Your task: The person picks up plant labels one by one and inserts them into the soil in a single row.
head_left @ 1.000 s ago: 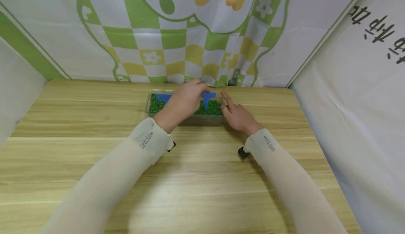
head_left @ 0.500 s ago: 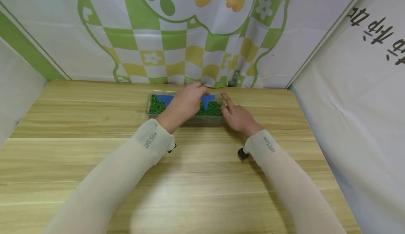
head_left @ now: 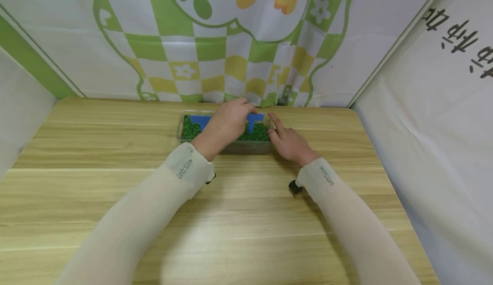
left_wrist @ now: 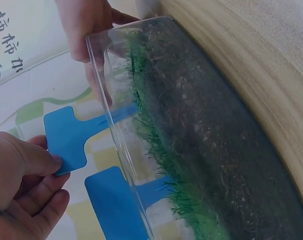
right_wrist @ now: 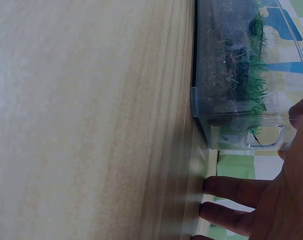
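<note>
Two blue T-shaped plastic plant labels stand stuck in the green grass point(head_left: 262, 132) of a clear rectangular plastic tray point(head_left: 246, 147), which sits on the pale wooden table point(head_left: 239, 216) toward 12 o'clock from the person, near the green-and-yellow checked cloth backdrop point(head_left: 215, 41). The left hand point(head_left: 225, 124) reaches over the tray, and its thumb and curled fingers point(left_wrist: 39, 160) pinch the head of the right-hand label point(left_wrist: 66, 137), whose stem runs down into the grass; in the head view this label point(head_left: 254, 120) shows just at 3 o'clock of the hand. The second label point(left_wrist: 114, 202) stands just beside it, untouched, at the tray's 9 o'clock end point(head_left: 200, 120). The right hand point(head_left: 289, 141) rests against the tray's 3 o'clock end wall, fingers nearly straight and spread point(right_wrist: 236, 192), gripping nothing. Both forearms wear cream sleeves point(head_left: 181, 171).
</note>
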The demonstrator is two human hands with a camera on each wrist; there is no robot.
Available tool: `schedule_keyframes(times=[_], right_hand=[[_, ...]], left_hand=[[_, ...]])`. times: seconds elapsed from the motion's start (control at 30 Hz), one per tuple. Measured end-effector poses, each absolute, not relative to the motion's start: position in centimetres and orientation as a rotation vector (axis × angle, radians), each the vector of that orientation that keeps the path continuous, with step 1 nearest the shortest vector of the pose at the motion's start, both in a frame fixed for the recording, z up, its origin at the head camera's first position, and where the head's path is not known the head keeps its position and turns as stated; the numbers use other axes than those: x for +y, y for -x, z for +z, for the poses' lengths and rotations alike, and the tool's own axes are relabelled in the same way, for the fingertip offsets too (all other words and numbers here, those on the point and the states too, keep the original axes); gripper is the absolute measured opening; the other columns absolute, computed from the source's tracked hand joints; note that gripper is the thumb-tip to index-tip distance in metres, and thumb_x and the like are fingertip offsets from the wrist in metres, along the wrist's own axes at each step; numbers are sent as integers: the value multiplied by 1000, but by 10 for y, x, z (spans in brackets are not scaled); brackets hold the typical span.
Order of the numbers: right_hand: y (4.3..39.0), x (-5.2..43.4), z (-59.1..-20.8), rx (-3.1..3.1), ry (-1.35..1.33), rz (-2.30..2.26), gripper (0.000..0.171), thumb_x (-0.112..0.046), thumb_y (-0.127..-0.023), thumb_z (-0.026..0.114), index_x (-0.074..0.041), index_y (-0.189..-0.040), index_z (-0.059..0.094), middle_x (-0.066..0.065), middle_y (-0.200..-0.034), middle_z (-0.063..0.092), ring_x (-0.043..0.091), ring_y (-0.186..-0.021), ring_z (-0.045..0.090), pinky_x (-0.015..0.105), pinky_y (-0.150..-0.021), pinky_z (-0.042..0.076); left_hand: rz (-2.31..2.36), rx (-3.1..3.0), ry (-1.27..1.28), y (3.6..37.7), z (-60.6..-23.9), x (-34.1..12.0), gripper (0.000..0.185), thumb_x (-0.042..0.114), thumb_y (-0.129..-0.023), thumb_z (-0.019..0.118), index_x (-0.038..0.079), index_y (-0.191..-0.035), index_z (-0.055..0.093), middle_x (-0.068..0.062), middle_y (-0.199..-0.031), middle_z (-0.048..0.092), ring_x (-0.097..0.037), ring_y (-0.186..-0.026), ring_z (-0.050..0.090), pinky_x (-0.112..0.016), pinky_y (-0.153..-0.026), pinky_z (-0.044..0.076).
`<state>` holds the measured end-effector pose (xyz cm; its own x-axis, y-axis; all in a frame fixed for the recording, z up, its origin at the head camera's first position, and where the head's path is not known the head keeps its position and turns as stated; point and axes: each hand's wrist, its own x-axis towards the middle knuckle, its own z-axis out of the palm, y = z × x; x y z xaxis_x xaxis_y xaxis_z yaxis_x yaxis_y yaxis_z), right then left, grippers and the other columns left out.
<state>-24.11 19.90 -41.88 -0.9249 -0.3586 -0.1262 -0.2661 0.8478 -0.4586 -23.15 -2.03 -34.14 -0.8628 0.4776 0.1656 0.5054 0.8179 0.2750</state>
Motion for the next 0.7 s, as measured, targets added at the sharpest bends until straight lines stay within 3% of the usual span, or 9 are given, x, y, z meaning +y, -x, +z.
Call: schedule_keyframes(times=[0.3, 0.53, 0.7], right_hand=[[241, 198, -418, 2797, 457, -656, 58, -45, -107, 19, -43, -159, -8, 4, -65, 50, 18, -46, 28, 38, -53, 39], [242, 199, -420, 2814, 459, -642, 58, -45, -108, 18, -40, -160, -7, 5, -67, 51, 21, -49, 32, 47, -72, 48], [242, 199, -421, 2816, 469, -648, 58, -45, -108, 19, -40, -160, -6, 6, -70, 55, 21, -49, 34, 45, -73, 47]], left_hand=[[-462, -2925, 802, 231, -346, -19, 40, -9, -96, 55, 12, -126, 68, -6, -123, 64, -27, -116, 61, -37, -102, 51], [-435, -2892, 838, 235, -353, -17, 39, -12, -94, 56, 11, -123, 70, -6, -122, 67, -25, -118, 62, -36, -104, 50], [-402, -2914, 847, 238, -356, -15, 42, -13, -93, 56, 11, -124, 70, -5, -125, 67, -25, -121, 61, -37, -107, 48]])
